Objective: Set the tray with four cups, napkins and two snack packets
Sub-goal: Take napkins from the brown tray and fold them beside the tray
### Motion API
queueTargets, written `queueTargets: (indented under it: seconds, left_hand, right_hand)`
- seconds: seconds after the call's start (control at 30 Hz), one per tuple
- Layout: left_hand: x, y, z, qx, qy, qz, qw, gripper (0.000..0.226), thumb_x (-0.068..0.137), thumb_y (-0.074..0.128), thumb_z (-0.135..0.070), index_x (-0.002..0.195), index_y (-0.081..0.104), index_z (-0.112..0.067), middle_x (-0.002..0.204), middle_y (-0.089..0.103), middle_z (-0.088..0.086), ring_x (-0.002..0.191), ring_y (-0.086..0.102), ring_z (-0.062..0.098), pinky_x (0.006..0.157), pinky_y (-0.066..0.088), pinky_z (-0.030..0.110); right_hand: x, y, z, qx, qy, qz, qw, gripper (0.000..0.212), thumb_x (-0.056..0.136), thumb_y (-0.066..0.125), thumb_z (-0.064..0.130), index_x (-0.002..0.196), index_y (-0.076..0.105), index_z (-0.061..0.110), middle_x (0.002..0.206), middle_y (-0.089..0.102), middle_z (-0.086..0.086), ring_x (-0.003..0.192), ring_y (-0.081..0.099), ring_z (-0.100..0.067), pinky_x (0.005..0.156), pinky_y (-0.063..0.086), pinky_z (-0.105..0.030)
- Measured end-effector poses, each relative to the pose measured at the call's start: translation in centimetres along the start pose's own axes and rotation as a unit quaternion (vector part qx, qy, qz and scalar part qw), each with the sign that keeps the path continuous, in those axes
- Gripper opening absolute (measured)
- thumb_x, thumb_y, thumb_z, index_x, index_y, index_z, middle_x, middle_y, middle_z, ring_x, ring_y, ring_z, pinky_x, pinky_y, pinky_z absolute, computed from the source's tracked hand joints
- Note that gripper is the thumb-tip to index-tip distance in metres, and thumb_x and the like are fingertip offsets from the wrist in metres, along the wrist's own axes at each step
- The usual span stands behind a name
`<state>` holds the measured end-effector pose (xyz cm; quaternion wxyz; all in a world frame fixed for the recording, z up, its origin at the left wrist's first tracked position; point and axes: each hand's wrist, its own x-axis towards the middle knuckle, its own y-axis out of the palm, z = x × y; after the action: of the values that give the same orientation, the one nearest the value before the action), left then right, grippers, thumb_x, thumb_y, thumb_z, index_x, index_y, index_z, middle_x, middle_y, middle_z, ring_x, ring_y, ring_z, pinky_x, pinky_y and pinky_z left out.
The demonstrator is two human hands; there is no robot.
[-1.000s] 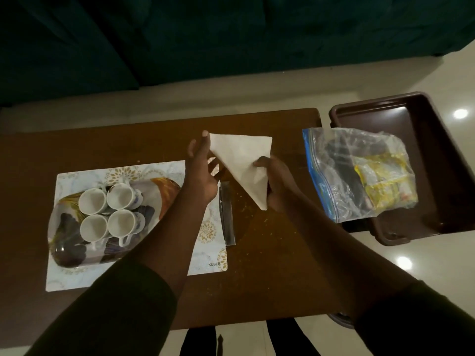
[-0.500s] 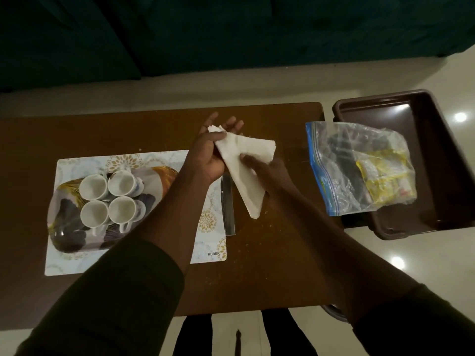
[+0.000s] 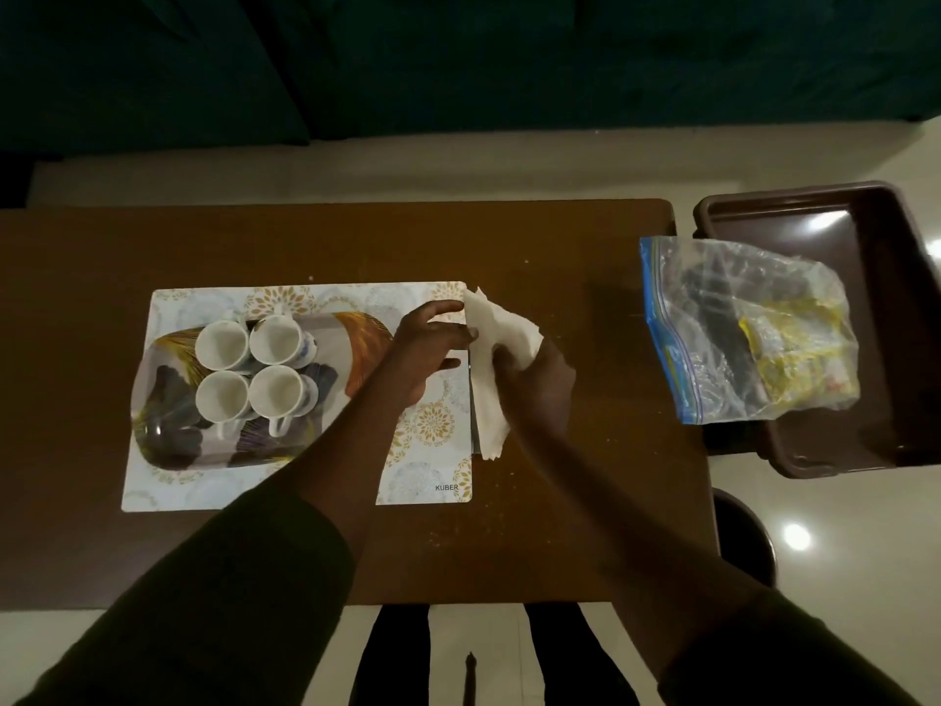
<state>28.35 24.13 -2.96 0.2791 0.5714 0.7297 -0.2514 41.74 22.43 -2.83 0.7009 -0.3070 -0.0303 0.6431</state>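
Note:
A patterned oval tray [image 3: 168,440] rests on a floral placemat [image 3: 433,476] at the table's left, carrying several white cups [image 3: 277,338] in a tight square. Just right of the mat, a folded white napkin [image 3: 489,400] lies lengthwise on the table. My left hand [image 3: 425,349] pinches its upper left edge with the fingers. My right hand [image 3: 534,384] presses down on its right side. Yellow snack packets [image 3: 794,354] sit inside a clear zip bag [image 3: 713,318] at the right.
The zip bag lies in a dark brown bin [image 3: 876,298] beyond the wooden table's [image 3: 305,236] right end. A thin clear strip shows under the napkin at the mat's edge. A dark stool [image 3: 743,542] stands below the bin. A dark sofa fills the back.
The napkin has gone from a raised triangle held in the air to a narrower fold pressed down beside the mat. Both hands dropped with it toward the table.

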Motion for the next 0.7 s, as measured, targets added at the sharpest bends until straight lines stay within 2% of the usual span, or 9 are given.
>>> queueTargets:
  seconds: [0.07, 0.17, 0.27, 0.33, 0.37, 0.43, 0.57, 0.63, 0.7]
  left_hand:
    - [0.0, -0.3, 0.5, 0.028, 0.004, 0.003, 1.0, 0.049, 0.083, 0.072, -0.006, 0.128, 0.057, -0.017, 0.104, 0.071, 0.007, 0.105, 0.066, 0.026, 0.089, 0.054, 0.044]
    - [-0.1, -0.5, 1.1, 0.066, 0.02, 0.017, 0.997, 0.056, 0.08, 0.073, -0.003, 0.13, 0.054, -0.018, 0.104, 0.071, 0.006, 0.096, 0.066, 0.019, 0.077, 0.053, 0.032]
    - [-0.1, -0.5, 1.6, 0.091, 0.047, 0.022, 0.995, 0.061, 0.078, 0.074, -0.001, 0.132, 0.052, -0.019, 0.101, 0.07, 0.005, 0.092, 0.066, 0.02, 0.069, 0.049, 0.025]
    - [0.0, -0.5, 1.8, 0.107, 0.062, 0.015, 0.992, 0.062, 0.077, 0.075, -0.002, 0.132, 0.051, -0.02, 0.098, 0.071, 0.004, 0.093, 0.066, 0.021, 0.075, 0.049, 0.029]
    - [0.1, -0.5, 1.9, 0.114, 0.066, 0.013, 0.991, 0.063, 0.077, 0.076, -0.003, 0.132, 0.051, -0.021, 0.097, 0.071, 0.005, 0.094, 0.066, 0.022, 0.078, 0.05, 0.032]
    - [0.4, -0.4, 2.0, 0.123, 0.07, 0.014, 0.99, 0.066, 0.076, 0.077, -0.004, 0.133, 0.049, -0.02, 0.098, 0.072, 0.008, 0.097, 0.066, 0.027, 0.084, 0.051, 0.037]
    - [0.6, -0.1, 2.1, 0.123, 0.073, 0.034, 0.989, 0.068, 0.077, 0.075, -0.001, 0.136, 0.047, -0.02, 0.103, 0.072, 0.013, 0.104, 0.066, 0.034, 0.098, 0.051, 0.049]
    - [0.7, -0.3, 2.2, 0.123, 0.071, 0.05, 0.989, 0.07, 0.079, 0.072, 0.001, 0.139, 0.045, -0.021, 0.107, 0.072, 0.012, 0.102, 0.067, 0.029, 0.091, 0.054, 0.042]
    - [0.7, -0.6, 2.4, 0.119, 0.066, 0.073, 0.988, 0.074, 0.081, 0.067, 0.005, 0.144, 0.04, -0.022, 0.106, 0.071, 0.008, 0.09, 0.068, 0.021, 0.068, 0.055, 0.022]
  right_hand:
    - [-0.4, 0.6, -0.2, -0.02, -0.019, -0.012, 1.0, 0.03, 0.085, 0.066, 0.023, 0.113, 0.065, 0.012, 0.1, 0.072, -0.001, 0.069, 0.056, -0.003, 0.054, 0.039, -0.008]
    - [-0.8, 1.1, -0.2, -0.041, -0.044, -0.035, 0.998, 0.029, 0.085, 0.065, 0.023, 0.111, 0.065, 0.011, 0.093, 0.069, 0.003, 0.057, 0.045, 0.01, 0.049, 0.03, -0.002]
    - [-1.1, 1.4, 0.1, -0.057, -0.053, -0.039, 0.996, 0.033, 0.086, 0.065, 0.023, 0.115, 0.063, 0.011, 0.098, 0.07, 0.001, 0.06, 0.04, 0.014, 0.039, 0.034, 0.0]
    - [-1.2, 1.4, 0.3, -0.068, -0.055, -0.038, 0.995, 0.038, 0.085, 0.065, 0.024, 0.121, 0.06, 0.011, 0.11, 0.071, -0.004, 0.068, 0.052, 0.008, 0.038, 0.03, 0.002]
    - [-1.3, 1.4, 0.3, -0.074, -0.057, -0.033, 0.995, 0.041, 0.085, 0.066, 0.025, 0.123, 0.059, 0.012, 0.113, 0.07, -0.005, 0.076, 0.058, 0.003, 0.042, 0.027, 0.003]
    - [-1.5, 1.3, 0.4, -0.086, -0.062, -0.028, 0.994, 0.044, 0.083, 0.068, 0.026, 0.125, 0.057, 0.013, 0.114, 0.07, -0.005, 0.082, 0.052, 0.001, 0.046, 0.025, 0.003]
    - [-1.7, 0.8, 0.4, -0.067, -0.087, -0.024, 0.994, 0.046, 0.08, 0.073, 0.019, 0.123, 0.058, 0.008, 0.113, 0.069, -0.007, 0.086, 0.052, -0.002, 0.051, 0.033, 0.008]
    - [-1.6, 0.5, 0.3, -0.061, -0.087, -0.018, 0.994, 0.046, 0.08, 0.072, 0.015, 0.123, 0.057, 0.008, 0.115, 0.068, -0.008, 0.09, 0.057, -0.006, 0.059, 0.037, 0.004]
    - [-1.5, 0.4, 0.2, -0.059, -0.079, -0.012, 0.995, 0.046, 0.081, 0.07, 0.013, 0.124, 0.056, 0.009, 0.116, 0.067, -0.007, 0.093, 0.06, -0.009, 0.064, 0.038, -0.001]
